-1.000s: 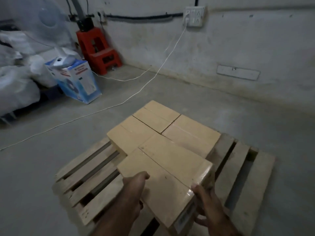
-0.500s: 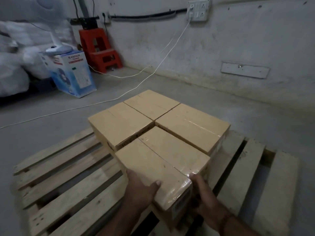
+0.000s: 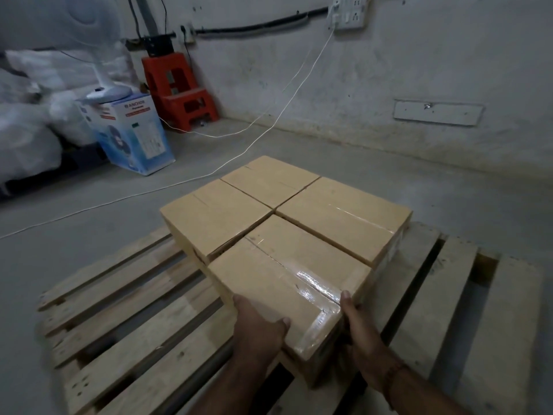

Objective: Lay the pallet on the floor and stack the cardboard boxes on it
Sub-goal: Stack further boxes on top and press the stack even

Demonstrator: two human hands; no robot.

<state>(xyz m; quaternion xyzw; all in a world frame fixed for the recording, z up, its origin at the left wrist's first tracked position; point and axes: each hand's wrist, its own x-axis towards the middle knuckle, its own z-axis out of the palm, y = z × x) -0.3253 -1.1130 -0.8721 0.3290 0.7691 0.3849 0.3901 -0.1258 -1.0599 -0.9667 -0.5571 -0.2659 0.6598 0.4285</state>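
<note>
A wooden pallet [image 3: 125, 319] lies flat on the concrete floor. Several tan cardboard boxes sit on it in a tight square block. The nearest box [image 3: 287, 283], sealed with shiny tape, rests on the pallet against the others. My left hand [image 3: 257, 327] grips its near left corner, thumb on top and fingers down the side. My right hand [image 3: 356, 330] holds its near right side, with the fingers hidden behind the box. The left box [image 3: 212, 217], the far box [image 3: 269, 178] and the right box [image 3: 341, 220] stand untouched.
A blue and white fan carton [image 3: 131, 136] with a white fan base on it stands at the left. A red plastic stool [image 3: 176, 91] stands by the wall. A white cable [image 3: 227, 166] runs across the floor from the wall socket [image 3: 347, 10]. White sacks [image 3: 27, 139] lie far left.
The box in my hands has come down from a tilted hold and now sits level on the pallet against the other boxes. My view has moved lower and closer.
</note>
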